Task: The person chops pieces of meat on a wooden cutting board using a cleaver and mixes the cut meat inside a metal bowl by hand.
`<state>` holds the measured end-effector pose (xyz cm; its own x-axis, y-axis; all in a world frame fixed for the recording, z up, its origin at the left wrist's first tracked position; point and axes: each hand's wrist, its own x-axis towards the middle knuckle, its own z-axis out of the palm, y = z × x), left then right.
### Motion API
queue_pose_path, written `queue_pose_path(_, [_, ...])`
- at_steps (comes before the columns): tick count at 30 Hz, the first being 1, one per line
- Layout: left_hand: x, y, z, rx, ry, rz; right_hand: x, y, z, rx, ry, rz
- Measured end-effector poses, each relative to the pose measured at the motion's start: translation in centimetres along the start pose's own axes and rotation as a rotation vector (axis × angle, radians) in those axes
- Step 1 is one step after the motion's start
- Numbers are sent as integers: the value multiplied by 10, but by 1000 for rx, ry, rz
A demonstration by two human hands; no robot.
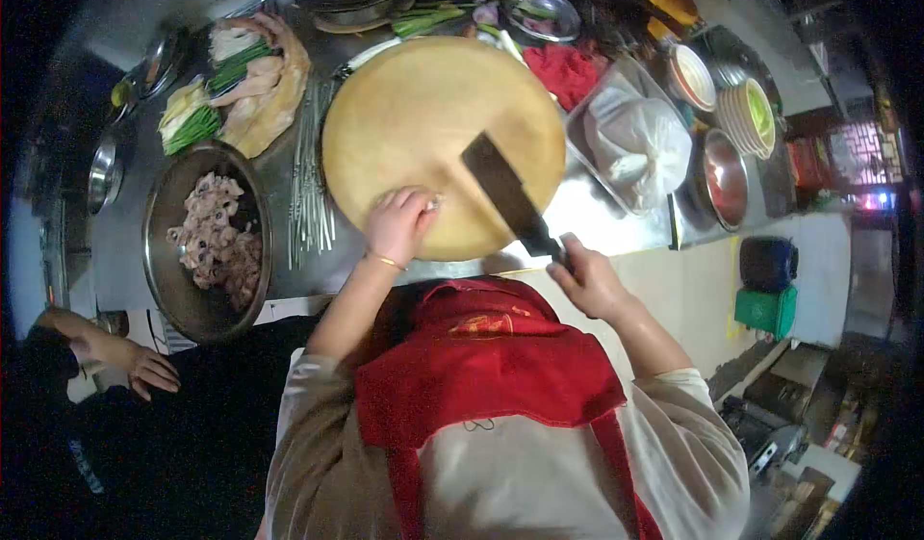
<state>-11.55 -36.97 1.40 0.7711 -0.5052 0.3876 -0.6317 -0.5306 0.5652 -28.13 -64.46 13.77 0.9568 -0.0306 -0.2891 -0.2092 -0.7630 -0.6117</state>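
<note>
A large round wooden chopping board [423, 107] lies on the metal counter in front of me. My right hand [592, 282] is closed round the handle of a cleaver [505, 192], whose dark, broad blade lies over the board's right part, pointing up and left. On the board's lower left rests my left hand [398, 220], its fingers curled together. A small pale bit [436, 202] shows at those fingertips; I cannot make out what it is. Left of the board is a bundle of metal skewers [310, 179].
A metal bowl of raw meat pieces [219, 237] stands at the left. Behind it lie pale meat [274, 107] and green vegetables [190, 121]. On the right are a tray with a white plastic bag [635, 141], a red cloth [563, 73] and stacked bowls [746, 121]. Another person's hand [144, 365] is lower left.
</note>
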Motion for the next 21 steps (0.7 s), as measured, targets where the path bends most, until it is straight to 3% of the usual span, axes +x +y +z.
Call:
queue_pose_path(6, [-22,3,-6,-30,79,28,-10,-23,4,-59,-182,-88])
queue_pose_path(9, [-26,6,-2,-33,68,-174,-11,-24,6,-71,-151,-148])
queue_pose_path(12, [-21,9,-7,14,84,-43,-11,-25,4,-82,-172,-155])
queue_pose_path(21, [-17,17,-8,39,77,-93,0,-31,6,-93,-211,-180])
